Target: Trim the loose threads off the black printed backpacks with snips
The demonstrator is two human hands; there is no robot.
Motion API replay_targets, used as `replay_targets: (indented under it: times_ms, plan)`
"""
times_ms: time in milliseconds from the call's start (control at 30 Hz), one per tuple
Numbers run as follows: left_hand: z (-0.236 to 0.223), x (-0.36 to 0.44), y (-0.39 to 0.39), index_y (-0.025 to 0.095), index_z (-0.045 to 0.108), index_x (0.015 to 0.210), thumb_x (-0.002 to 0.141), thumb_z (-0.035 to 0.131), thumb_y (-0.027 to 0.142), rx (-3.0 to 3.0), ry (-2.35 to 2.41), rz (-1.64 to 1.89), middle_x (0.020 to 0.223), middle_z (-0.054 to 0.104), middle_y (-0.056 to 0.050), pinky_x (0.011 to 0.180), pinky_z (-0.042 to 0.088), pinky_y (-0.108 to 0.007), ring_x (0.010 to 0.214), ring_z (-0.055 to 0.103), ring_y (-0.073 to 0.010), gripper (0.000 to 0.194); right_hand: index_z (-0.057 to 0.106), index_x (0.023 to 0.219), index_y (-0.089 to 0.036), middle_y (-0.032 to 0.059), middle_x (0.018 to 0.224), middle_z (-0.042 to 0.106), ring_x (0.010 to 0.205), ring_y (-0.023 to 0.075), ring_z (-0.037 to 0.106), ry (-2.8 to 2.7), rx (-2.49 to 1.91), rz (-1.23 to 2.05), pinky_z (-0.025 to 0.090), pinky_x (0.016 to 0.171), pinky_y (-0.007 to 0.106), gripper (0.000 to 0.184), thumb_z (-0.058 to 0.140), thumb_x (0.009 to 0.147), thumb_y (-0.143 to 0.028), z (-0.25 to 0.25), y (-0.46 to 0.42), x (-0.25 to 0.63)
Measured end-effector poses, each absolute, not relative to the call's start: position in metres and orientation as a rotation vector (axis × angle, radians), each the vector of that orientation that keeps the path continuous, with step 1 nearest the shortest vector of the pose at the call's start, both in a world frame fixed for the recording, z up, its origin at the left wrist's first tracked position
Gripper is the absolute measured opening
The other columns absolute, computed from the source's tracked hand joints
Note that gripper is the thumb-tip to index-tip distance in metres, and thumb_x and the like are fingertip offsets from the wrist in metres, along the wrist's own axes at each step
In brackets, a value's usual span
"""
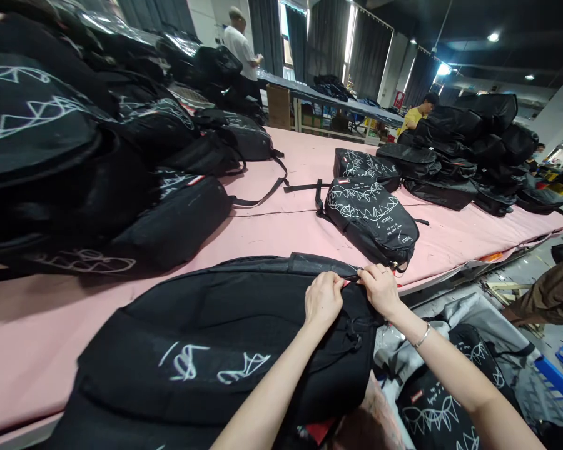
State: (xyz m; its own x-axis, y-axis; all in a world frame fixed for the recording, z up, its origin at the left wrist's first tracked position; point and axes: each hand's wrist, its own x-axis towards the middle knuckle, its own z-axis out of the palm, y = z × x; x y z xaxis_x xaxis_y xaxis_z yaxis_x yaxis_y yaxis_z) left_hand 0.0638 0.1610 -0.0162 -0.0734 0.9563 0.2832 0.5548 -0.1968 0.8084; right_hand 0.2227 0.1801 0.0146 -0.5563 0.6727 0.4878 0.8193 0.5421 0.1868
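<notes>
A large black backpack (178, 325) with white scribbled drawings lies at the near edge of the pink-covered table (281, 231). Both hands are on its upper right side, close together along the edge seam. My left hand (324, 300) is closed, its fingers pinching the black fabric there. Just right of it, my right hand (380, 289) is closed on the same edge; a silver bangle (422, 335) is on that wrist. A bit of red shows between the hands. Fingertips and the exact part gripped are partly hidden.
Piled black backpacks (75, 162) crowd the left. A printed backpack (370, 215) lies beyond my hands, with a stack (473, 144) behind it. Below right, a blue crate (556, 390) stands near more bags. People (239, 47) are in the background.
</notes>
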Motion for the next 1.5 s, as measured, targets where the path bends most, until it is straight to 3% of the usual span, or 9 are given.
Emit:
replay_targets:
  times_ms: [233,400,533,667,867,1133,1267,1367,1500]
  plan:
    - [-0.001,0.043,0.122,0.014,0.046,0.073,0.088,0.037,0.027,1.632,1.38,1.361,0.076,0.052,-0.003,0.07,0.038,-0.024,0.073,0.049,-0.0114,0.021,0.054,0.088,-0.013,0.0056,0.086,0.055,0.082,0.0138,0.047,-2.073,-1.275,0.178,0.035,0.076,0.026,0.017,0.047,0.085,-0.028,0.008,0.181,0.242]
    - [-0.009,0.02,0.055,0.015,0.045,0.081,0.086,0.043,0.035,1.308,1.21,1.371,0.067,0.052,-0.001,0.071,0.041,-0.024,0.069,0.053,-0.011,0.021,0.047,0.11,-0.013,0.0019,0.08,0.048,0.069,0.01,0.044,-1.745,-1.505,0.928,0.037,0.067,0.023,0.047,0.059,0.07,-0.033,-0.03,0.162,0.287]
    - [-0.032,0.002,0.009,0.016,0.038,0.099,0.073,0.058,0.044,0.936,1.289,1.24,0.07,0.053,0.0,0.054,0.043,-0.022,0.053,0.049,-0.0101,0.043,0.056,0.08,-0.011,-0.001,0.062,0.04,0.059,0.0072,0.034,-1.825,-1.651,1.162,0.028,0.055,0.019,0.031,0.067,0.06,-0.032,-0.065,0.113,0.312]
    - [-0.045,-0.013,-0.016,0.013,0.049,0.083,0.063,0.059,0.06,0.717,1.428,1.088,0.059,0.045,0.0,0.049,0.043,-0.022,0.053,0.046,-0.0115,0.051,0.046,0.054,-0.009,-0.0012,0.052,0.033,0.052,0.0054,0.027,-1.915,-1.735,1.429,0.019,0.049,0.019,0.032,0.063,0.066,-0.034,-0.076,0.053,0.332]
    - [-0.051,-0.01,-0.018,0.011,0.058,0.084,0.052,0.06,0.069,0.63,1.462,1.05,0.067,0.055,-0.005,0.053,0.045,-0.026,0.06,0.052,-0.0164,0.066,0.045,0.06,-0.01,0.0004,0.056,0.034,0.052,0.0058,0.027,-1.731,-1.841,1.511,0.019,0.049,0.02,0.038,0.055,0.076,-0.043,-0.059,-0.01,0.381]
    - [-0.047,0.047,-0.02,0.016,0.063,0.082,0.075,0.05,0.049,1.241,1.14,0.859,0.076,0.061,-0.006,0.062,0.043,-0.024,0.065,0.056,-0.015,0.036,0.017,0.061,-0.014,-0.0022,0.055,0.007,0.046,0.0075,0.012,-0.559,-1.018,1.43,0.015,0.043,0.021,0.052,0.047,0.08,-0.053,0.005,-0.016,0.309]
    - [-0.042,0.064,-0.032,0.015,0.058,0.102,0.079,0.044,0.053,1.1,0.902,0.758,0.074,0.062,-0.006,0.063,0.042,-0.024,0.065,0.057,-0.0145,0.047,0.017,0.065,-0.015,-0.0022,0.056,0.007,0.045,0.0073,0.014,-0.48,-0.961,1.564,0.014,0.044,0.02,0.052,0.052,0.076,-0.051,0.005,0.004,0.249]
    - [-0.038,0.062,-0.042,0.012,0.056,0.091,0.074,0.048,0.06,0.861,0.748,0.735,0.069,0.06,-0.007,0.056,0.039,-0.024,0.054,0.054,-0.0131,0.052,0.021,0.065,-0.015,-0.0026,0.053,0.008,0.043,0.0065,0.015,-0.483,-0.986,1.554,0.013,0.043,0.02,0.053,0.058,0.072,-0.052,-0.007,0.012,0.227]
    - [-0.034,0.054,-0.049,0.009,0.054,0.083,0.07,0.057,0.055,0.674,0.745,0.788,0.094,0.06,-0.014,0.057,0.04,-0.026,0.056,0.054,-0.0122,0.048,0.023,0.064,-0.014,-0.0033,0.051,0.01,0.043,0.005,0.018,-0.549,-0.999,1.493,0.015,0.045,0.019,0.053,0.06,0.071,-0.051,-0.014,0.011,0.22]
